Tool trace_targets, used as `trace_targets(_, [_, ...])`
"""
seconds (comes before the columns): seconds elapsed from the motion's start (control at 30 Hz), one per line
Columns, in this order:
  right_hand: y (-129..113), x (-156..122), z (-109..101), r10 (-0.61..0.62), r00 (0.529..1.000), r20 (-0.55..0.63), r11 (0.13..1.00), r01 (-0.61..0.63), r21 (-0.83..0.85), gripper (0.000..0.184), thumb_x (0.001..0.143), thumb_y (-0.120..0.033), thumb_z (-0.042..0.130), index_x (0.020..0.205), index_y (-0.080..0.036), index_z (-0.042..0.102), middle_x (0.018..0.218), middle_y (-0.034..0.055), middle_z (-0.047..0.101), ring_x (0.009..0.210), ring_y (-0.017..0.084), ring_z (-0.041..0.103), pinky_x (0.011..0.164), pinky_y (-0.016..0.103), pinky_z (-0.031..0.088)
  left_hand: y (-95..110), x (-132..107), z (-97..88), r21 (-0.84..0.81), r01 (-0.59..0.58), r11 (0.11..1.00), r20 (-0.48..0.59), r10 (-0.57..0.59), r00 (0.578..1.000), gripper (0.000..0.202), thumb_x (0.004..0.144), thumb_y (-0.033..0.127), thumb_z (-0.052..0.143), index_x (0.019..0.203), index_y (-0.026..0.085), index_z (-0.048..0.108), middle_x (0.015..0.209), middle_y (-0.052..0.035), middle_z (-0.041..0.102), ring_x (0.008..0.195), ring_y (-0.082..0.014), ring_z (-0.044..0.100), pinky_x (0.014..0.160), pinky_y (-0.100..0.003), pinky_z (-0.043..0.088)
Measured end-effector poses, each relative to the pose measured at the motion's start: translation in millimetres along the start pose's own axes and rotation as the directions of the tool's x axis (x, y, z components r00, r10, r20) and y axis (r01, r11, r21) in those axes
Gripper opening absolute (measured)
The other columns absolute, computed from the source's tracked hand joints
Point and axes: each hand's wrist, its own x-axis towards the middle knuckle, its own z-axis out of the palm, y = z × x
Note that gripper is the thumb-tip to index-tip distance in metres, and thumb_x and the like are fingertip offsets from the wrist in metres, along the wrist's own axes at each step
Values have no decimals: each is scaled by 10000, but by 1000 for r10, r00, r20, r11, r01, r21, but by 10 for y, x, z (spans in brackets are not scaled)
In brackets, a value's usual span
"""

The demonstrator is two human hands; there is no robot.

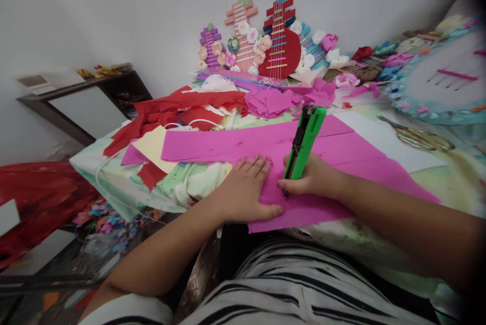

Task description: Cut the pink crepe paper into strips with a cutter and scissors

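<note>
Bright pink paper (pixel 364 158) lies in layered sheets across the cloth-covered table in front of me. My left hand (pixel 248 188) is pressed flat on it, fingers spread and holding nothing. Just to the right, my right hand (pixel 309 175) grips a long green and black handheld tool (pixel 306 140) near its lower end. The tool's narrow dark tip points down at the paper, close to my left thumb. Whether the tip touches the paper, I cannot tell. A few small marks show in the pink surface. Its exact kind is unclear.
Scissors (pixel 421 135) lie on a white sheet (pixel 387 137) at the right. Red paper (pixel 182 102) and crumpled pink paper (pixel 271 102) are heaped behind. Decorated guitar-shaped crafts (pixel 281 51) lean on the wall. A dark cabinet (pixel 91 105) stands at left, above colourful scraps (pixel 114 221).
</note>
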Motion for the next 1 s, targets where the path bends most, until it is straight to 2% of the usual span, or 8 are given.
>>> trace_targets(0.3, [-18, 10, 12, 37, 999, 38, 997, -34, -68, 274, 621, -365, 562, 524, -160, 410, 446, -45, 417, 450, 65, 359, 441, 213, 265, -2, 2, 8, -3, -4, 1000, -12, 4, 1000, 928, 676, 710, 285, 1319, 48, 183, 1386, -166, 124, 1282, -264, 92, 1043, -413, 69])
trace_targets(0.53, [-61, -24, 29, 7, 1000, -8, 986, -8, -168, 253, 603, -348, 573, 529, -159, 423, 442, -53, 403, 438, 56, 333, 435, 212, 240, -3, 1, 11, 13, 2, 1000, -3, -2, 1000, 931, 676, 714, 277, 1324, 55, 168, 1389, -156, 116, 1282, -262, 92, 1043, -409, 69])
trace_targets(0.87, [-18, -49, 15, 56, 996, -64, 998, -57, -16, 343, 577, -451, 617, 547, -152, 452, 493, -32, 452, 495, 79, 382, 479, 217, 298, 18, 4, -7, 37, -3, 999, 10, 2, 1000, 922, 686, 709, 258, 1326, 53, 161, 1389, -159, 118, 1280, -274, 98, 1039, -405, 76])
trace_targets(1.0, [6, -32, -8, 50, 995, -84, 999, -50, 4, 334, 548, -419, 654, 553, -151, 455, 509, -35, 438, 529, 87, 381, 499, 217, 304, 17, -3, -15, 34, -1, 999, 14, 1, 1000, 931, 685, 719, 243, 1327, 50, 156, 1389, -159, 112, 1279, -278, 100, 1037, -413, 77])
